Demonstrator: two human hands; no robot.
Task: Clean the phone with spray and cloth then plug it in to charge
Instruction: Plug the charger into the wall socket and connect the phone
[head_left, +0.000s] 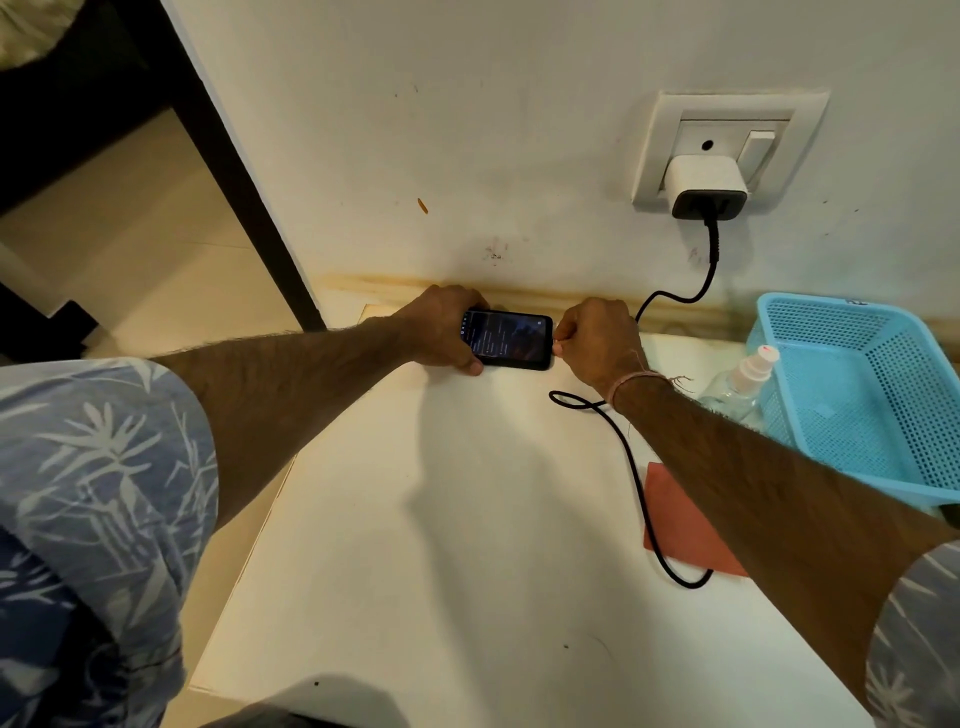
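Note:
A black phone lies flat near the far edge of the white table, its screen lit. My left hand grips the phone's left end. My right hand pinches the plug end of the black charging cable right at the phone's right end. The cable runs over the table and up to a white charger in the wall socket. A clear spray bottle stands beside my right forearm. A red cloth lies under that forearm, partly hidden.
A light blue plastic basket sits at the table's right side against the wall. The white wall rises straight behind the phone. A dark frame and tiled floor lie to the left, past the table's left edge.

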